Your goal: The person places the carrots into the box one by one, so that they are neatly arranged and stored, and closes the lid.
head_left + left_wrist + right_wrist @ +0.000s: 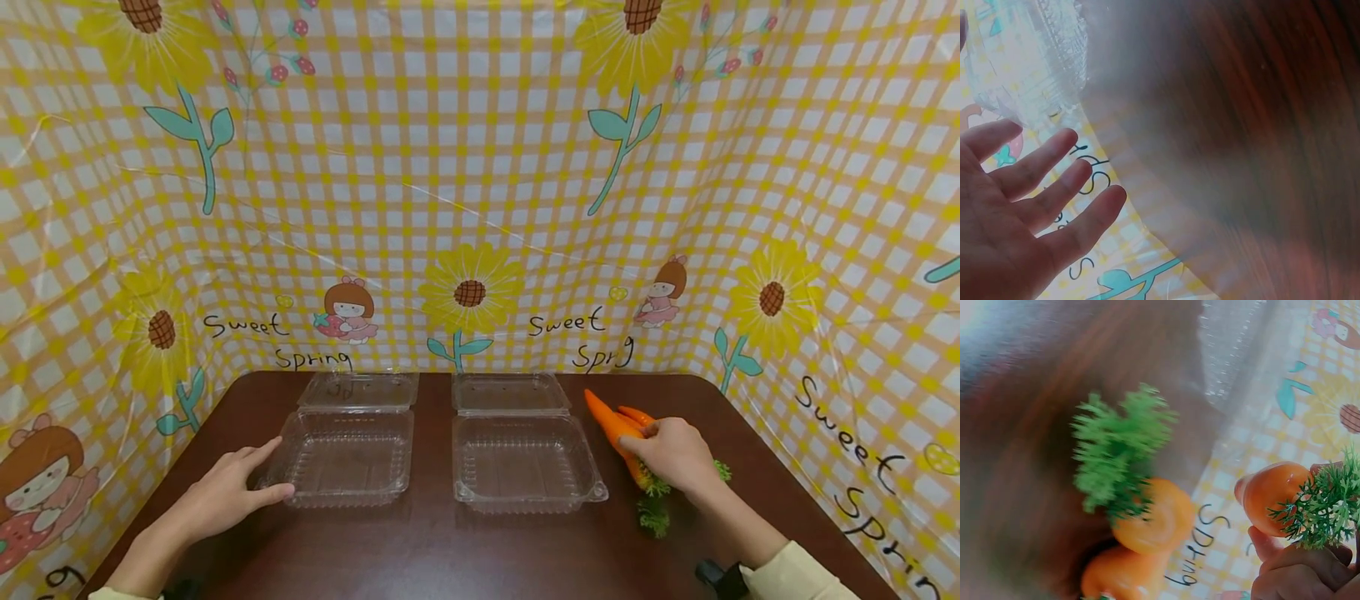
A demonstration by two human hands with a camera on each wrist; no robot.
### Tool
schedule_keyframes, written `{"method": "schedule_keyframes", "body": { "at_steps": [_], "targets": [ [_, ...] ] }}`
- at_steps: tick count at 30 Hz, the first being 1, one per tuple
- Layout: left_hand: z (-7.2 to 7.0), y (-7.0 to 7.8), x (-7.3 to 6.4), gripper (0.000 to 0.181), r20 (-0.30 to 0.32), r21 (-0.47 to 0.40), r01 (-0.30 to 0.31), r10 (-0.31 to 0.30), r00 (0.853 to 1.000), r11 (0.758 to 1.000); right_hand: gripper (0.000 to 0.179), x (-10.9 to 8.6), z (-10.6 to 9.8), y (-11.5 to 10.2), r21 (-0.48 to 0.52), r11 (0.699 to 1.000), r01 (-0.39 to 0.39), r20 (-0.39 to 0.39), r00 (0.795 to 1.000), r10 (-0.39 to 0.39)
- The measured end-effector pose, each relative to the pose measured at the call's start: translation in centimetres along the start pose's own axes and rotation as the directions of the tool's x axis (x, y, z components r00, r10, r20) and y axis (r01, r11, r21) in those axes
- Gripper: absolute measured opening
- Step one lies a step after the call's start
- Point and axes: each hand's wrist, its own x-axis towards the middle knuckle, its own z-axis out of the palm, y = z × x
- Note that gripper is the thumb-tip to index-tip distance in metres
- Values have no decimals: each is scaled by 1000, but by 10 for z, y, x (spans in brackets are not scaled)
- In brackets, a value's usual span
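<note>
My right hand [675, 454] holds a toy-like orange carrot [1275, 497] with a green leafy top [1329, 509], thumb and fingers curled round it. Beside it in the right wrist view lie two more carrots, one [1157, 519] with a leafy tuft [1116, 447] and another [1125, 572] partly cut off by the frame. In the head view a long carrot [603, 417] points away, just left of this hand. My left hand [225, 492], fingers spread and nearly straight, is at the left side of a clear plastic box [345, 471]; the left wrist view shows its fingers [1082, 228] apart, with nothing in them.
A second clear box [525, 475] stands between the first one and the carrots. Both lids [360, 392] are folded back toward the far edge of the dark brown table [435, 550]. A checked, flowered cloth [480, 167] walls in the back and sides.
</note>
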Motion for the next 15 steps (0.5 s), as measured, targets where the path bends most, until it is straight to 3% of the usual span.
{"method": "schedule_keyframes", "body": {
  "at_steps": [5,15],
  "targets": [
    [-1,-2,-1,94,6,-5,9,-9,1000,1000,36,5,-11,-10,31,999,8,15,1000,-8],
    [1,-2,1,94,1,-10,2,-2,1000,1000,52,13,-19,-34,76,997,17,62,998,-22]
  ]
}}
